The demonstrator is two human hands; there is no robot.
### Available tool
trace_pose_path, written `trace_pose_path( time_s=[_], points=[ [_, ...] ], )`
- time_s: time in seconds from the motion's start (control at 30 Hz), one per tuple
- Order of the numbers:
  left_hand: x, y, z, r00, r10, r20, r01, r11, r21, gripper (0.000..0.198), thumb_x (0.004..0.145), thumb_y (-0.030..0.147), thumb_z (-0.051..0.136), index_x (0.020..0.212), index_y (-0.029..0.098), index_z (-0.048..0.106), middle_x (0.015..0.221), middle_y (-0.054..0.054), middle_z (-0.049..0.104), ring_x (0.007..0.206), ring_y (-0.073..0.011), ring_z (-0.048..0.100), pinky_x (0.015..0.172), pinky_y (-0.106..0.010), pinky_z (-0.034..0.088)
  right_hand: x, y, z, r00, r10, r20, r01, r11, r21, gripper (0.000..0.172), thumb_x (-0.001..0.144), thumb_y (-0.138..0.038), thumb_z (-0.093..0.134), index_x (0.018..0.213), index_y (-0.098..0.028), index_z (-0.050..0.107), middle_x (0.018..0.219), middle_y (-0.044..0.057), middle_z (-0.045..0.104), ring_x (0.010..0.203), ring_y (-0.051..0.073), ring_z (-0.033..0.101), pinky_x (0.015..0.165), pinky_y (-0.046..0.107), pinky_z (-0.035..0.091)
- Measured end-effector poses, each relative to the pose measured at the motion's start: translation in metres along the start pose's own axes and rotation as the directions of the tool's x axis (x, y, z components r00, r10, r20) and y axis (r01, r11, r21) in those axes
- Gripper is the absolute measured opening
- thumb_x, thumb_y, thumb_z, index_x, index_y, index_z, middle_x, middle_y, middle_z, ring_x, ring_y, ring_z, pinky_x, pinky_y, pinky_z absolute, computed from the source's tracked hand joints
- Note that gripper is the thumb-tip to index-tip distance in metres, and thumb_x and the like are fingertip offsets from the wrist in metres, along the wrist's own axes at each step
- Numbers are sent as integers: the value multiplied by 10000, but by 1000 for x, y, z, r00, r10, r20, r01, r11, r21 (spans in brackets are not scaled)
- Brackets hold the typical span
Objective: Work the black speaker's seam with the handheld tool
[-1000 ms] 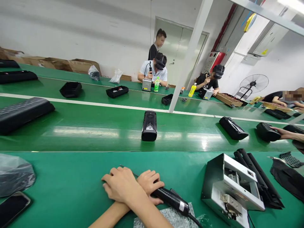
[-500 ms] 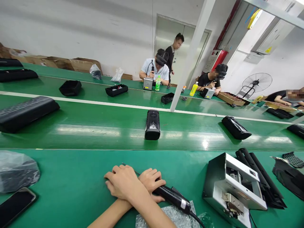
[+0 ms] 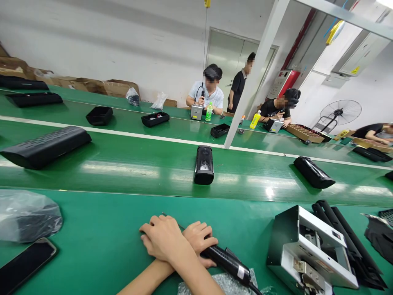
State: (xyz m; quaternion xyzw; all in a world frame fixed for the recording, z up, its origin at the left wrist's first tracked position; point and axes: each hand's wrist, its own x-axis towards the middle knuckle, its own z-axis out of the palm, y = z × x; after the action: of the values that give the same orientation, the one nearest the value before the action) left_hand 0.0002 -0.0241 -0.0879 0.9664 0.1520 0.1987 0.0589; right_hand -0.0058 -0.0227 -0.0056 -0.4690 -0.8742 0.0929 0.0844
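My forearms cross on the green bench, right over left. My left hand (image 3: 201,238), to the right of the crossing, is wrapped round the front of a black electric screwdriver (image 3: 229,262). The driver's thin bit (image 3: 174,221) runs left behind my right hand. Resting over my left wrist, my right hand (image 3: 164,237) has loosely bent fingers, apart, with nothing visible in them. Under the driver's rear lies a bubble-wrap sheet (image 3: 235,282). Beyond my hands, a black speaker-like housing (image 3: 204,166) stands on the green conveyor belt.
On the right is a silver-and-black machine (image 3: 310,250), beside long black panels (image 3: 346,237). At left lie a phone (image 3: 27,266) and a plastic bag (image 3: 29,217). More black housings (image 3: 46,147) sit on the belt. A white post (image 3: 251,82) rises beyond it; co-workers (image 3: 208,90) sit across.
My view has shifted slightly, so the bench and belt things appear further right and lower. The standing person across has moved right, towards the post. My hands keep their crossed pose.
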Motion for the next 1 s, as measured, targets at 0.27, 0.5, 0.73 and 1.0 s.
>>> trace_pose_path(
  time_s=[0.27, 0.5, 0.73, 1.0],
  points=[
    [-1, -1, 2, 1000, 14, -22, -14, 1000, 5, 597, 714, 804, 686, 1022, 293, 648, 917, -11, 579, 813, -184, 502, 714, -336, 348, 0, 1, 1, 1000, 2, -8, -2, 1000, 5, 224, 1029, -403, 479, 1165, -277, 605, 1014, 11, 604, 920, 231, 595, 796, 394, 542],
    [-1, -2, 3, 999, 29, -37, -28, 999, 25, 645, 646, 788, 757, 1044, 295, 643, 918, -6, 570, 810, -179, 493, 694, -337, 342, -1, 2, 2, 1000, -4, -18, 4, 1000, 5, 220, 1027, -401, 481, 1174, -283, 593, 1015, 4, 600, 912, 226, 593, 784, 388, 536],
    [-1, -1, 5, 996, 46, -71, -43, 998, 36, 670, 613, 793, 771, 1036, 290, 639, 902, 1, 568, 779, -168, 484, 667, -328, 332, 0, 3, 4, 1000, -7, -18, 7, 1000, 1, 223, 1030, -403, 469, 1172, -283, 592, 1018, 2, 599, 913, 228, 592, 770, 392, 534],
    [2, -1, 5, 994, 58, -91, -55, 998, 33, 654, 701, 847, 661, 1019, 276, 657, 874, -14, 568, 771, -169, 485, 644, -340, 314, -1, 2, 2, 1000, 0, -17, 0, 1000, 1, 216, 1031, -402, 478, 1161, -281, 601, 1035, 3, 603, 917, 229, 591, 775, 390, 539]
  ],
)
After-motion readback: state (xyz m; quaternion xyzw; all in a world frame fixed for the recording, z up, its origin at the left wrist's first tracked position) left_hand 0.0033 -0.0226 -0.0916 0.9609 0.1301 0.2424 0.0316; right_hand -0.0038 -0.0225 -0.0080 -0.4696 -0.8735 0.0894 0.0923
